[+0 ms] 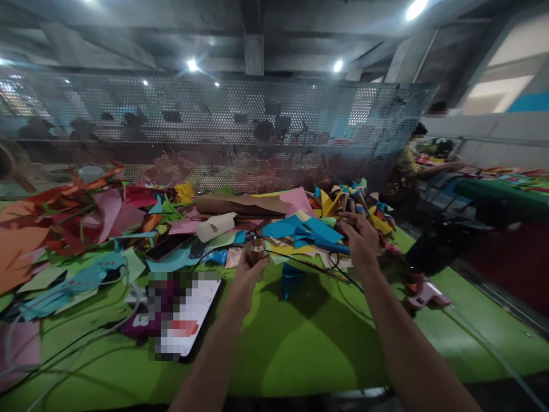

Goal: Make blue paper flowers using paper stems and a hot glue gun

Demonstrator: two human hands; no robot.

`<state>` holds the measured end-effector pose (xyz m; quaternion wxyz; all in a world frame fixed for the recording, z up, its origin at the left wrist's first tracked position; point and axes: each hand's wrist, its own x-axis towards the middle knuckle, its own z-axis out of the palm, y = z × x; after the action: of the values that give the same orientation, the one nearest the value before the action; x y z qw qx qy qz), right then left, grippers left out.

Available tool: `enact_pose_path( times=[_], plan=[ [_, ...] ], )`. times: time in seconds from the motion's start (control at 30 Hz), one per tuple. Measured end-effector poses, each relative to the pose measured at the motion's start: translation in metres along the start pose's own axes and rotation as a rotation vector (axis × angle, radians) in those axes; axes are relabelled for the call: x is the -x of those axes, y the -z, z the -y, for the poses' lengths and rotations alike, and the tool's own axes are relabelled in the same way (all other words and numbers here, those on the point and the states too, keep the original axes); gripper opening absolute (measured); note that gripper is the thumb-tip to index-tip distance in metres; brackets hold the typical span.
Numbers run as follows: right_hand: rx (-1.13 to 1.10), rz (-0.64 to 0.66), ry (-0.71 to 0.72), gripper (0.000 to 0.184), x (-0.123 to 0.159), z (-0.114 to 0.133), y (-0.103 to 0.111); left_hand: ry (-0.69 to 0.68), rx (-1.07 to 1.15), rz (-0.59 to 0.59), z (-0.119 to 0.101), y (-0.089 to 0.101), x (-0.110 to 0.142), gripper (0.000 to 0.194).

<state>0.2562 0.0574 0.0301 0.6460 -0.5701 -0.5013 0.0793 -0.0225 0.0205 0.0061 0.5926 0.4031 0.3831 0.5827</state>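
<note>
My left hand [254,264] is raised over the near middle of the green table. Its fingers are curled around something small and brownish with pale marks, too blurred to name. My right hand [362,237] reaches over the heap on the right, fingers stretched forward and partly apart, with nothing visible between them. Just left of it lie cut blue paper pieces [285,227]. Yellow paper pieces [330,203] stand behind it. A folded dark blue paper piece [292,279] rests on the table between my hands. A black cable [300,261] runs between the hands.
Heaped coloured paper scraps [107,209] cover the table's left and back. A lit phone or tablet [195,317] lies left of my forearm, near a white bottle [215,226]. A pink glue gun [428,294] lies right. A perforated metal screen [240,114] stands behind; a person [412,160] sits beyond.
</note>
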Motion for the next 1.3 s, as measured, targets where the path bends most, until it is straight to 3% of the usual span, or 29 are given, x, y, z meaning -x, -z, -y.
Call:
enact_pose_path(
  times=[0.2,0.4,0.57,0.7,0.93,1.07,1.17,1.3],
  plan=[
    [0.085,0.213,-0.044,0.036,-0.001,-0.009,0.010,0.034,-0.066,0.126,-0.009,-0.004,0.009,0.048],
    [0.153,0.469,-0.016,0.033,0.009,0.003,0.004,0.050,-0.186,0.228,-0.016,-0.005,0.007,0.042],
    [0.146,0.652,-0.012,0.032,0.031,0.014,-0.010,0.070,-0.316,0.159,-0.008,0.003,0.002,0.050],
    [0.118,0.774,-0.040,0.036,0.043,0.026,-0.019,0.077,-0.298,0.110,-0.003,0.008,0.000,0.054],
    [-0.040,0.782,-0.018,0.034,0.048,0.062,-0.033,0.048,-0.201,0.098,-0.006,0.006,0.002,0.045],
    [-0.004,0.759,0.039,0.029,0.050,0.055,-0.035,0.065,-0.164,0.116,-0.007,0.007,0.004,0.041],
    [0.061,0.693,0.071,0.027,0.043,0.041,-0.025,0.090,-0.132,0.106,-0.008,0.006,0.005,0.045],
    [0.097,0.464,0.069,0.030,0.018,0.034,0.004,0.117,-0.106,0.050,-0.009,0.006,0.005,0.054]
  ],
)
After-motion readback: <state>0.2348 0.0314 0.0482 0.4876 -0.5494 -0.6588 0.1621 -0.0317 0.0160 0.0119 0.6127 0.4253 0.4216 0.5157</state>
